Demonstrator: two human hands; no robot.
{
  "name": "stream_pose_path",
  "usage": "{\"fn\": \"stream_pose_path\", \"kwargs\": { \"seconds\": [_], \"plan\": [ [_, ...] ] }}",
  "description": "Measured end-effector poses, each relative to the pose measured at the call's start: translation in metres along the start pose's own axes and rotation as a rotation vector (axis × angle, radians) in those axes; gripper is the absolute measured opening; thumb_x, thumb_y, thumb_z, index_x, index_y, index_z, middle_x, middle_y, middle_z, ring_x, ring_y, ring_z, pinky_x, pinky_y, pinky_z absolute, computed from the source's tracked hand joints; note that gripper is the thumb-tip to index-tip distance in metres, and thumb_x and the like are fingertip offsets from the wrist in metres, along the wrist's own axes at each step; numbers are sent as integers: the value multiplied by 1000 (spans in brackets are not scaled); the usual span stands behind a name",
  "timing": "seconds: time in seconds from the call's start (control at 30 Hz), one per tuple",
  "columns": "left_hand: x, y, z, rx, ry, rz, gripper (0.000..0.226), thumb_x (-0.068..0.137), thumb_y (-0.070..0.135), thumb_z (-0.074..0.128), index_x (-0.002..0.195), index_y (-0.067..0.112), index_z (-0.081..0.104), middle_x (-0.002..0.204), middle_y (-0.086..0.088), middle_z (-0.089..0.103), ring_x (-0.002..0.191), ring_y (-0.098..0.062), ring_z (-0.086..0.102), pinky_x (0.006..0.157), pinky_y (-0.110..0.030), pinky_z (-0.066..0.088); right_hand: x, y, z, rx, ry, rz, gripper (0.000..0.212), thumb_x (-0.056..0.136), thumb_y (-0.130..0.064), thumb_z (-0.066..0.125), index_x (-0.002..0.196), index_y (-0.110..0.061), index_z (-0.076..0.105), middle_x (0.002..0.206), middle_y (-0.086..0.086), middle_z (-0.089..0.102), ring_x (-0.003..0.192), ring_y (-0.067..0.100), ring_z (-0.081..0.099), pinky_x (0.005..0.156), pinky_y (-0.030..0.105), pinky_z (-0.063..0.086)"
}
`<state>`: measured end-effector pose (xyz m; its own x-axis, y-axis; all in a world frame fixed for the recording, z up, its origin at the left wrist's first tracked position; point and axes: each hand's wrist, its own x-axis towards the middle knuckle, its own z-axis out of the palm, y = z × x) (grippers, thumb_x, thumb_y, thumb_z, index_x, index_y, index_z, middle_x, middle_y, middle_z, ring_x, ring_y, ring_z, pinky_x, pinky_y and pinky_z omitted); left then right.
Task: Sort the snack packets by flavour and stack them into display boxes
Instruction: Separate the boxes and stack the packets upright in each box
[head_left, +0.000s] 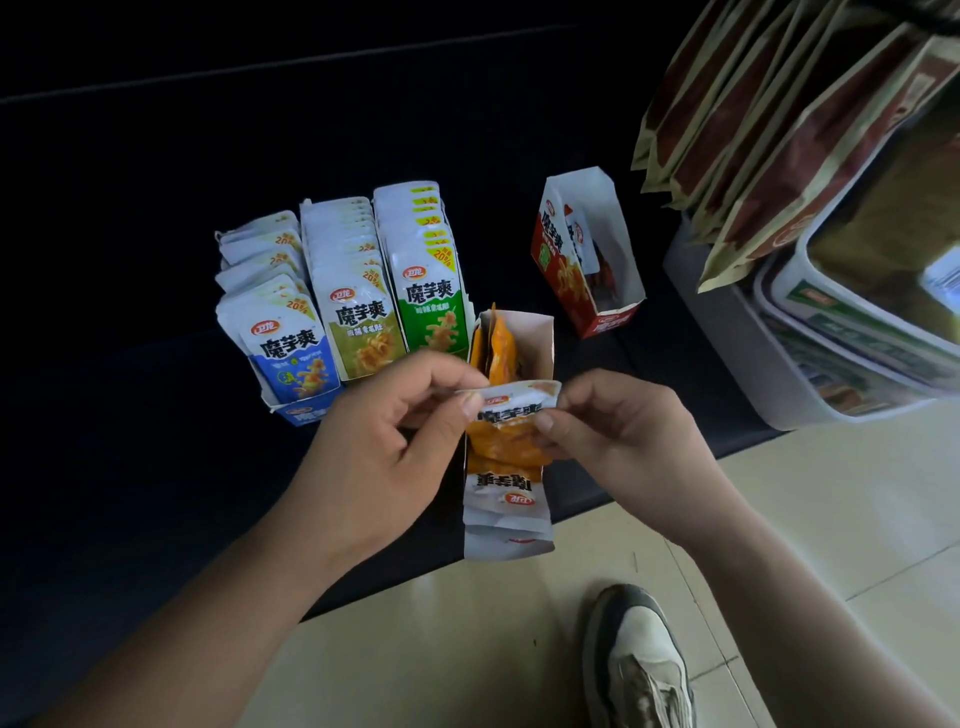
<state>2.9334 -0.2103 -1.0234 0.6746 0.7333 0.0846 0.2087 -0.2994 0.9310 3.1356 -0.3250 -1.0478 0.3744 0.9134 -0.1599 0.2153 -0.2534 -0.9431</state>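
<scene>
Shoe (639, 660) and floor tiles lie nearest. Above them the left hand (384, 441) and right hand (623, 441) each pinch one top corner of an orange packet (519, 415), fingers (472, 402) curled on its edges. It hangs just over the orange display box (540, 338), which is part-filled. The step looks like stacking, so next the person must lower it squarely between the walls.

The orange packet (511, 421) is glossy, crinkled plastic film, as are the packets (363, 322) standing at far left. The open box (543, 338) just beyond it is thin card, matt white inside. The surface (130, 415) looks dark and matt; the floor tiles (831, 519) are smooth, faintly shiny.
</scene>
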Motion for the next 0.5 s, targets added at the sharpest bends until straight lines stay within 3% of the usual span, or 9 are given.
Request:
{"fn": "stream_pose_path", "kwargs": {
  "seconds": [0.1, 0.2, 0.37, 0.43, 0.5],
  "plan": [
    [3, 4, 1, -8, 28, 19, 15, 102, 17, 63, 103, 29, 70, 97, 10, 75, 95, -16, 73, 82, -31, 59, 1, 2, 8, 48, 17, 6, 10, 96, -20, 72, 94, -10, 70, 92, 8, 78, 90, 26, 77, 82, 55, 63],
    [9, -1, -2, 53, -74, -32, 16, 101, 19, 64, 102, 33, 71, 97, 12, 74, 96, -13, 72, 82, -31, 58, 1, 1, 4, 22, -19, 3, 9, 97, -19, 71, 101, -11, 72, 92, 8, 78, 84, 23, 76, 77, 48, 64],
    [-1, -12, 2, 113, -95, -118, 18, 95, 18, 73, 97, 35, 78, 90, 20, 75, 87, -6, 71, 72, -22, 55, -3, 2, -6, 161, -142, -11, 31, 91, -28, 73, 115, -8, 75, 101, 12, 75, 91, 32, 71, 71, 31, 59],
    [-3, -14, 2, 120, -153, -126, 14, 95, 20, 72, 93, 32, 79, 91, 16, 75, 87, -8, 71, 72, -28, 56, -3, 7, -2, 84, -145, -20, 27, 90, -28, 72, 110, -11, 77, 101, 9, 77, 92, 27, 73, 75, 33, 59],
    [-2, -17, 2, 119, -140, -142, 12, 95, 27, 72, 85, 30, 77, 84, 12, 74, 80, -8, 69, 67, -32, 55, -4, 11, 2, 24, -142, -19, 23, 90, -30, 72, 106, -14, 79, 101, 4, 79, 96, 22, 75, 84, 42, 62]
  ]
}}
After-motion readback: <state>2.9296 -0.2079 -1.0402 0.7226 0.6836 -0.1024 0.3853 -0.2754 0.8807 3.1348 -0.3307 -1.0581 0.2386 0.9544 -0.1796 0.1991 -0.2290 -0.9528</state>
